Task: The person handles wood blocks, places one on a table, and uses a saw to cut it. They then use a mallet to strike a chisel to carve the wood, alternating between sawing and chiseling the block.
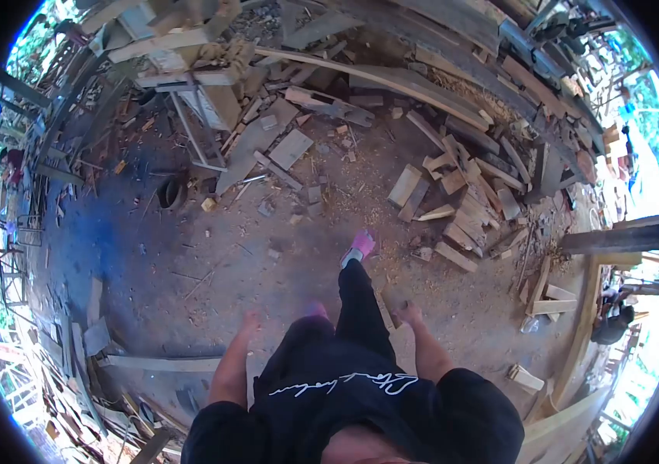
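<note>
My left hand [250, 321] hangs beside my left thigh, over the dirt floor. It looks empty, with the fingers loose, though they are small in view. On the other side, my right hand [410, 313] hangs away from my right leg and also seems to hold nothing. A narrow pale wood strip [383, 311] shows between my right leg and that hand; I see no grip on it. My right foot, in a pink and grey shoe [360, 246], is stretched forward on the floor. The other pink shoe [315, 309] is partly hidden by my leg.
Wood offcuts [464, 201] lie piled ahead to the right, below long planks [391, 81]. A wooden frame stand [194, 127] and a dark round container [171, 193] are ahead left. One long board [163, 363] lies at left. Another person [614, 325] is at far right, near timber beams [615, 238].
</note>
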